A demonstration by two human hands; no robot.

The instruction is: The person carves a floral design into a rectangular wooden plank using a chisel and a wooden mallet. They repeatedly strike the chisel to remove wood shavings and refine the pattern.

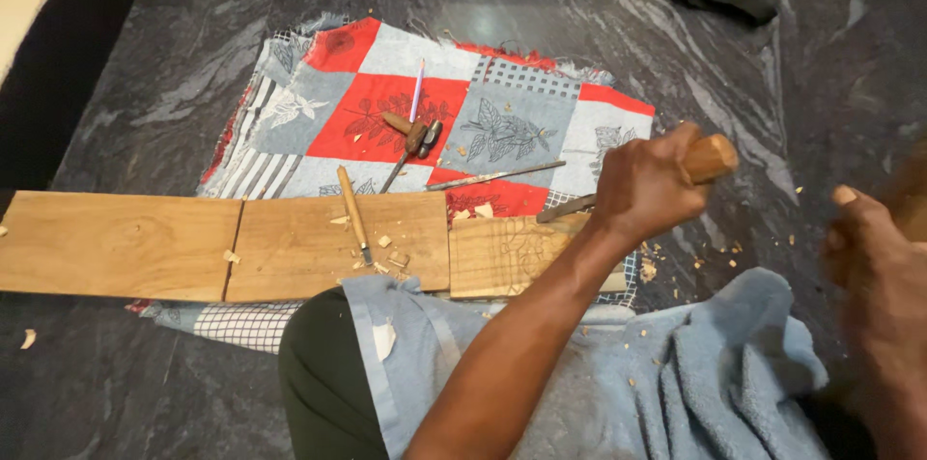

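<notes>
Head view: a wooden-handled chisel [632, 188] is held over a small carved plank [517, 252] on the floor.

The left hand [645, 185] is seen clenched around the chisel handle, with the blade tip resting at the upper edge of the carved plank. The right hand [884, 277] is blurred at the frame edge; whether its grip is closed cannot be told. A slip of the blade across the pattern is judged possible, since the plank is not clamped. Counted: three planks in a row, the carved one and two plain planks [222, 243]; one spare chisel [353, 214] on the middle plank; about four tools [415, 137] on the patchwork cloth [386, 83]; one blue towel [676, 373] over the lap.
</notes>
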